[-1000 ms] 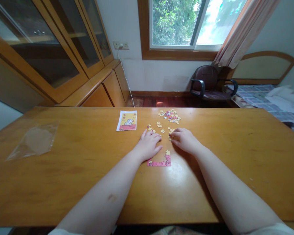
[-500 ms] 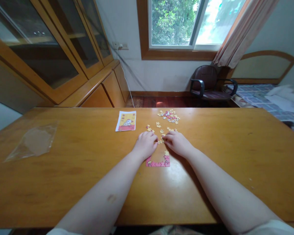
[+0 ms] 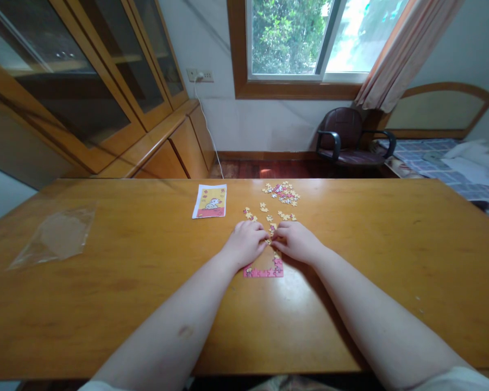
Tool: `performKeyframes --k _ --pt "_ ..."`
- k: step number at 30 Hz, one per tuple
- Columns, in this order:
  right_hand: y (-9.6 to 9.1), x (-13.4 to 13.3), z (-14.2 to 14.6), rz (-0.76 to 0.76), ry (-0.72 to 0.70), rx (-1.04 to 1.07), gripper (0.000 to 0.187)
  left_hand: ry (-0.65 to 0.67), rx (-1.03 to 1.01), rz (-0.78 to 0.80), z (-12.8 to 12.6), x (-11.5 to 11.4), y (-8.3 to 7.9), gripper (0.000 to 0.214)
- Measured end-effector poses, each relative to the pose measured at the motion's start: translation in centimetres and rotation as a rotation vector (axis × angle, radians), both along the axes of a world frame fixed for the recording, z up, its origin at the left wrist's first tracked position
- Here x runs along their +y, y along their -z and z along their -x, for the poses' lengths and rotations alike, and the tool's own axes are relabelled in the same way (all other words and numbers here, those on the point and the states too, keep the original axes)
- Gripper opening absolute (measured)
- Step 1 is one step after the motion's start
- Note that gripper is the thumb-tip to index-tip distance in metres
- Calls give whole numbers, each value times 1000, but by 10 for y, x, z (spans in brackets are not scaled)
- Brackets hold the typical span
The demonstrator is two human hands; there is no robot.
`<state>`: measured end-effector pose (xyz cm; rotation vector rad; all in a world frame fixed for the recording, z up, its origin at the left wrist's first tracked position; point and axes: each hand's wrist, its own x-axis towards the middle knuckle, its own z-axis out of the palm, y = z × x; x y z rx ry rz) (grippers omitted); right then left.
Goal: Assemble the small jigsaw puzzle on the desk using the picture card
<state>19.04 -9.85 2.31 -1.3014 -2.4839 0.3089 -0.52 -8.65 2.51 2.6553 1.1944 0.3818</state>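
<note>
My left hand and my right hand meet over the table, fingertips pinched around a small yellow jigsaw piece between them. Just below lies a partly joined puzzle border, pink along the bottom and right side; my left hand hides part of its left side. Ahead of the fingertips are a pink-and-yellow piece and a loose yellow piece. Further loose pieces lie beyond each hand, one group at the left and another at the right.
A pile of mixed pieces lies near the table's far edge. Left of it rests a picture card with a white cartoon animal. A clear plastic bag is on the table's left. Behind stand a cabinet and an armchair.
Both hands have moved slightly toward me and closer together, bringing the yellow piece down near the border's upper right end. The pink-and-yellow piece ahead of them is more exposed.
</note>
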Motion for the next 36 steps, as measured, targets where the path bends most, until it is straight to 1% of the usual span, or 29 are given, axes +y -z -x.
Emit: performKeyframes --k 3,7,14,18,21,26,30,33,36 --pt "1 0 -1 4 12 1 12 -9 15 25 0 1 -1 13" --pt "4 1 -1 -4 -8 26 13 -17 44 51 1 0 -3 8" --pt "5 1 -2 -37 -60 95 9 -70 16 75 -4 0 -1 8" --pt "5 -1 -3 -59 -14 137 14 -148 -112 93 -4 2 0 7" --pt "7 -1 -2 -97 36 144 11 -192 -210 131 -4 2 0 6" --pt "8 1 -3 -114 10 136 9 -149 -253 213 -5 1 1 4" --pt "6 1 -6 -95 -75 159 11 -115 -262 238 -6 0 1 6" --pt "6 2 -7 -100 -130 149 13 -117 -272 264 -7 -1 0 6" --pt "7 2 -8 -130 -132 116 15 -123 -273 270 -8 -1 -1 5"
